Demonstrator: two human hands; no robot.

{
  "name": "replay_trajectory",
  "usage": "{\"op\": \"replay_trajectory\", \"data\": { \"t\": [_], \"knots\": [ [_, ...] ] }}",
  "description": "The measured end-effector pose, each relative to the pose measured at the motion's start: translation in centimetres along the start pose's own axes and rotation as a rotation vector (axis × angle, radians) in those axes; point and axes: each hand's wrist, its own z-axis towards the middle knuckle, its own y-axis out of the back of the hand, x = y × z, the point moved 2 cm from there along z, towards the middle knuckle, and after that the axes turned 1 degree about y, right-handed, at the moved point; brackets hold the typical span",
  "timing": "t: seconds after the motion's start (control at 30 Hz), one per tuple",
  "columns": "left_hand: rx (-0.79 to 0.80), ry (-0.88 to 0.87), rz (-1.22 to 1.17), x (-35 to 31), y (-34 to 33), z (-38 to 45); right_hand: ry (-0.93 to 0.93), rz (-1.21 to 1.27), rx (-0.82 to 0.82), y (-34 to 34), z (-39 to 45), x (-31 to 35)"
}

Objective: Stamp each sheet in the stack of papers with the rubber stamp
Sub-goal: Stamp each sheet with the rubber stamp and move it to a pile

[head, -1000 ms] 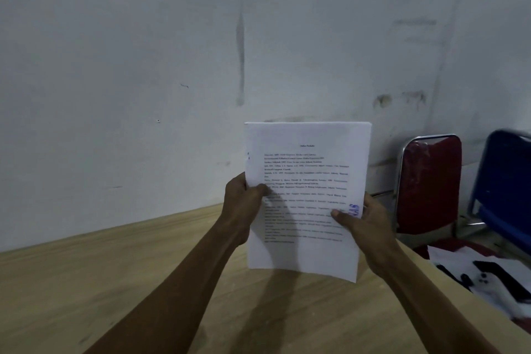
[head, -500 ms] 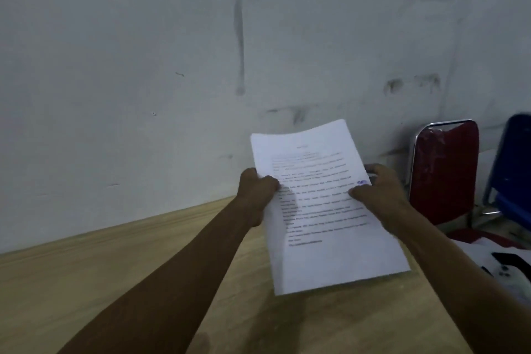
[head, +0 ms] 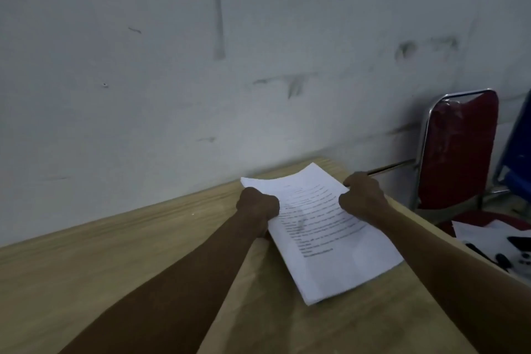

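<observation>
Both grips on paper stack edges, L hand, R hand

We cannot read the blurred print on the stack of papers. The frame's right edge cuts off the blue chair.

From what I see, this looks like a plain office or meeting room rather than a home. I am looking at a light wood-grain worktop pushed against a scuffed, marked white wall, and a printed stack of papers lies on it. Off to my right stand a red padded chair with a chrome tube frame and a blue chair beside it, the stackable kind.
</observation>
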Motion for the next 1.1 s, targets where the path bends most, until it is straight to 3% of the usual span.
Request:
{"op": "replay_trajectory", "data": {
  "t": [0.3, 0.63, 1.1],
  "knots": [
    [-0.012, -0.022, 0.053, -1.2, -1.1, 4.0, 0.006, -0.042, 0.002, -1.4, 4.3, 0.1],
    [0.016, -0.033, 0.313, -1.7, -0.7, 3.6, 0.041, -0.143, 0.021, -1.6, 4.8, 0.1],
    [-0.012, -0.136, 0.396, -2.1, -1.0, 2.2, 0.02, -0.157, -0.029, -1.7, 3.9, -0.3]
  ]
}}
